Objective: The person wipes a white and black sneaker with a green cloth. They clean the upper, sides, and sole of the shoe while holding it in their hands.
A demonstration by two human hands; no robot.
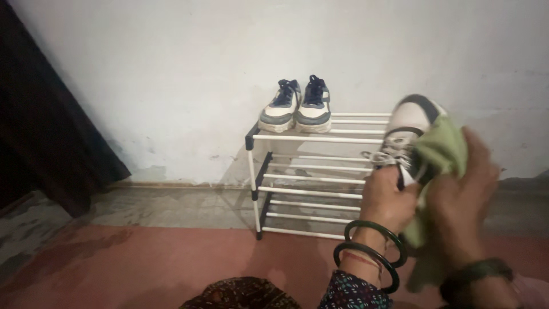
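My left hand (388, 197) grips a white and black sneaker (407, 123) from below, toe pointing up, its grey laces hanging loose. My right hand (463, 197) presses a green cloth (437, 154) against the side of that sneaker. The cloth drapes down between my two wrists. Dark bangles ring my left wrist and a dark band sits on my right wrist. Both hands are held up in front of a white shoe rack (311, 138).
A pair of white and navy sneakers (297, 106) stands on the rack's top shelf at the left. The rack stands against a white wall on a red floor (143, 263). A dark curtain (46, 114) hangs at the left.
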